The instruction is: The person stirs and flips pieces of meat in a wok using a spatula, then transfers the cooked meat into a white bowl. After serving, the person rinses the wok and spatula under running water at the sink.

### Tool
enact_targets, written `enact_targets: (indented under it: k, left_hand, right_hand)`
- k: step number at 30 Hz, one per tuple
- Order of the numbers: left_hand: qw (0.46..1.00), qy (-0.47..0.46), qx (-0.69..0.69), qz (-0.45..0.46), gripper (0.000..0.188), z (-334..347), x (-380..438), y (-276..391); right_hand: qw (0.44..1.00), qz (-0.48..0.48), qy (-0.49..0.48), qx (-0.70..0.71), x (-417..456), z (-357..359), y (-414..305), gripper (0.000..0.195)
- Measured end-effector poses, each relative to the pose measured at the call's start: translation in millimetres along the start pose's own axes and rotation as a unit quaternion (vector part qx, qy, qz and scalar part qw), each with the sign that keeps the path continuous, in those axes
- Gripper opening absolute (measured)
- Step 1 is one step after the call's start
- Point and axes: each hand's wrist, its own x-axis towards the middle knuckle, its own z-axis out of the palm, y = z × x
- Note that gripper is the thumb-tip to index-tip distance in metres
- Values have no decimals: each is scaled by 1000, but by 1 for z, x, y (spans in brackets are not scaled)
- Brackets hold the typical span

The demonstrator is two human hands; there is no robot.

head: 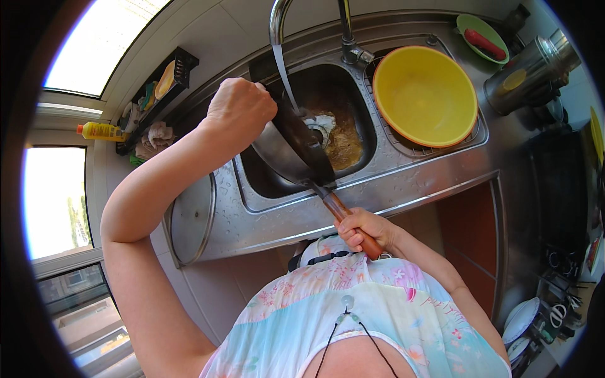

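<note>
A wok with a dark inside and a metal outer wall is tipped on its side over the left sink basin. My right hand is wrapped around its brown wooden handle, close to my body. At the wok's far end my left hand is closed at the rim; the fingers and what exactly they grip there are hidden. Water runs from the chrome faucet down towards the wok's opening. Brownish water and white foam lie in the basin by the drain.
A yellow bowl sits on a rack over the right basin. Left of the sink leans a glass lid. A black caddy and a yellow bottle are by the window. Further right stand a green bowl and a metal canister.
</note>
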Motion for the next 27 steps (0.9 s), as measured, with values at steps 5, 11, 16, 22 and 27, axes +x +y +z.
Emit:
enact_targets:
  k: [5, 11, 16, 22, 27]
  left_hand:
    - [994, -112, -17, 8, 5, 11, -25, -9]
    - [993, -83, -68, -41, 29, 66, -53, 39]
    - [942, -83, -312, -91, 41, 85, -48, 71]
    - [723, -204, -659, -29, 32, 73, -40, 21]
    - [818, -245, -506, 121, 25, 43, -37, -34]
  right_hand:
    - [967, -25, 163, -194, 1, -1, 8, 12]
    - [902, -80, 226, -360, 6, -28, 12, 13]
    - [860, -82, 241, -441, 5, -30, 11, 18]
    - [788, -96, 304, -527, 6, -21, 8, 28]
    - [783, -108, 333, -515, 8, -24, 8, 29]
